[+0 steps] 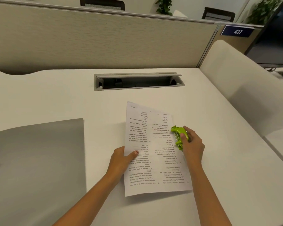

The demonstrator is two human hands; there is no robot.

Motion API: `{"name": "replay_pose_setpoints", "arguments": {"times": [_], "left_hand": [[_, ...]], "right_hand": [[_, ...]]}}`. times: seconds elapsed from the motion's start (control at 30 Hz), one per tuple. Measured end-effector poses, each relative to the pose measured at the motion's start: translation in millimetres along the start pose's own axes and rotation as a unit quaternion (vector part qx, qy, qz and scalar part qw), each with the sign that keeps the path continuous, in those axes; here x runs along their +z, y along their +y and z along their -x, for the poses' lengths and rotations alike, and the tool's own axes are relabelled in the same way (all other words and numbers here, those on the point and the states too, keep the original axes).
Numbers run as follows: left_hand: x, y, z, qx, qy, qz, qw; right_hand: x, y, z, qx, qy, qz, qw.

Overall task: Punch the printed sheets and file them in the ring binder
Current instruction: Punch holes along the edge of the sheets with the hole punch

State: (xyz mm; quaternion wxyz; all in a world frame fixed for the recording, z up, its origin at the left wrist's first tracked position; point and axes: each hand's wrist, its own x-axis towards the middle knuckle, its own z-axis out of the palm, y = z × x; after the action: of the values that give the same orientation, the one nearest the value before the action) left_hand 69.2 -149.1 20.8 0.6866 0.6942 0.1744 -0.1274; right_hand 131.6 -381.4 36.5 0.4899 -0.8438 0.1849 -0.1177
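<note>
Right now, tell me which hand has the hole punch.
The right hand grips the green hole punch at the right edge of the sheet; the left hand only pinches its left edge.

You work at a white surface [55, 98] with a grey cable box [138, 81] sunk into it near the far edge, its lid tilted open. Behind it stands a beige partition [96, 39]. To your right a white rounded divider [240, 82] rises beside the surface, and past it you see a blue plate [238, 31] reading 437 and a dark monitor [278, 38]. Over the partition, two dark chair backs [102, 3] and leafy plants [165, 5] show.
</note>
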Motion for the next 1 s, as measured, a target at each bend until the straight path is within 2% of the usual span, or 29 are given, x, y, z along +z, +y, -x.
{"name": "replay_pose_setpoints", "arguments": {"times": [1.0], "left_hand": [[6,5,-16,0.002,0.019,0.003,1.000]], "right_hand": [[-19,-3,-15,0.036,-0.082,-0.038,0.995]]}}
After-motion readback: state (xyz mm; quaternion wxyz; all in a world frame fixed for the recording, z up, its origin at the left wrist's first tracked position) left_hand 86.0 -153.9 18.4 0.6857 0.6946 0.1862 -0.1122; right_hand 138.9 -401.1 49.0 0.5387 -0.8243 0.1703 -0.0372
